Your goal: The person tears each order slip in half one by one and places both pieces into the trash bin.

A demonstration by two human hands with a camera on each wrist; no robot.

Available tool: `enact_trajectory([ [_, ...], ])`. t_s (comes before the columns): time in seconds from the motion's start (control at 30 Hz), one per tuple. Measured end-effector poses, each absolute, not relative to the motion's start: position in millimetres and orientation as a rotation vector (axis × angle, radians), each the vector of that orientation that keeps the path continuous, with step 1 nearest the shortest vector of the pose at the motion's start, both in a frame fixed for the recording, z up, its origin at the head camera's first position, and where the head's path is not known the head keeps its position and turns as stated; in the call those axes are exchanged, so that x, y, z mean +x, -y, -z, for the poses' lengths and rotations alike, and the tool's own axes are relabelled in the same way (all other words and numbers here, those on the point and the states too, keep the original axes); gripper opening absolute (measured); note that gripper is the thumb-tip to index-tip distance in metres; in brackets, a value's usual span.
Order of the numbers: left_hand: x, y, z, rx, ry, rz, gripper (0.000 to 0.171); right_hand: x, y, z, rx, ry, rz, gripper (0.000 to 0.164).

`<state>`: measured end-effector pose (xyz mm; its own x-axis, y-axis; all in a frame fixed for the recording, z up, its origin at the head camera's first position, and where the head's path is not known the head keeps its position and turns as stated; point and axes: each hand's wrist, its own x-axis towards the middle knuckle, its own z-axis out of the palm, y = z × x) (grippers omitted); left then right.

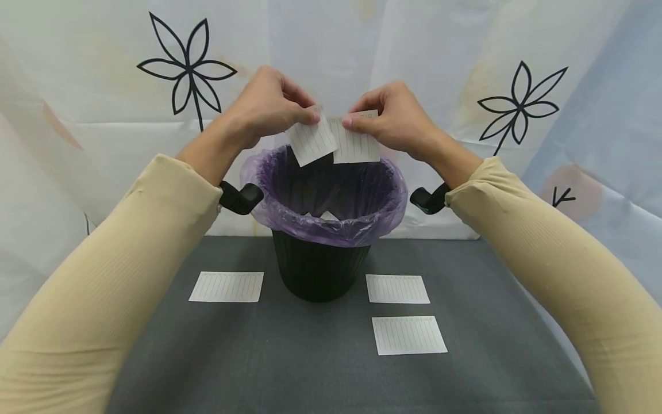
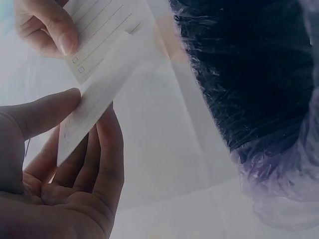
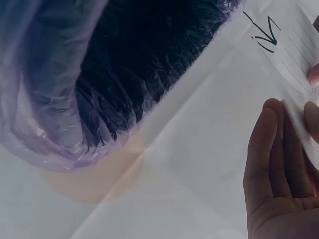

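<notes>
Above the bin, my left hand [image 1: 274,109] pinches a small lined piece of white paper [image 1: 312,145] between thumb and fingers. My right hand [image 1: 398,118] pinches a second lined piece of paper [image 1: 358,148] the same way. The two pieces overlap slightly at their inner edges in the head view. Below them stands a dark bin [image 1: 320,270] lined with a purple plastic bag [image 1: 336,231], its mouth facing up. Some white scraps [image 1: 328,216] show inside the bag. In the left wrist view the left piece [image 2: 94,99] is tilted, with the thumb on its face.
On the grey table [image 1: 289,356] lie lined paper cards: one at left [image 1: 227,287], two at right, a farther card [image 1: 397,289] and a nearer card [image 1: 408,335]. A white curtain [image 1: 331,46] with flower drawings hangs behind. Black straps circle both wrists.
</notes>
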<state>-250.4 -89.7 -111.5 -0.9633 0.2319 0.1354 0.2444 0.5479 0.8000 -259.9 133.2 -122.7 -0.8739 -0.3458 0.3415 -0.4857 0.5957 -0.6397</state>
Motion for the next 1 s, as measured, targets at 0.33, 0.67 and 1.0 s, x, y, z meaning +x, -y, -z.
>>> enact_trajectory([
  [0.33, -252.6, 84.7, 115.4, -0.483, 2.775, 1.41, 0.028, -263.9, -131.6, 126.3, 0.675, 2.706, -1.158, 0.021],
  [0.67, -250.3, 90.8, 120.6, -0.521, 2.796, 1.451, 0.029, -264.3, -132.7, 137.3, 0.741, 2.702, -1.234, 0.02],
  [1.0, -236.6, 102.0, 130.7, -0.548, 2.774, 1.502, 0.033, -245.9, -140.7, 146.9, 0.795, 2.645, -1.274, 0.017],
])
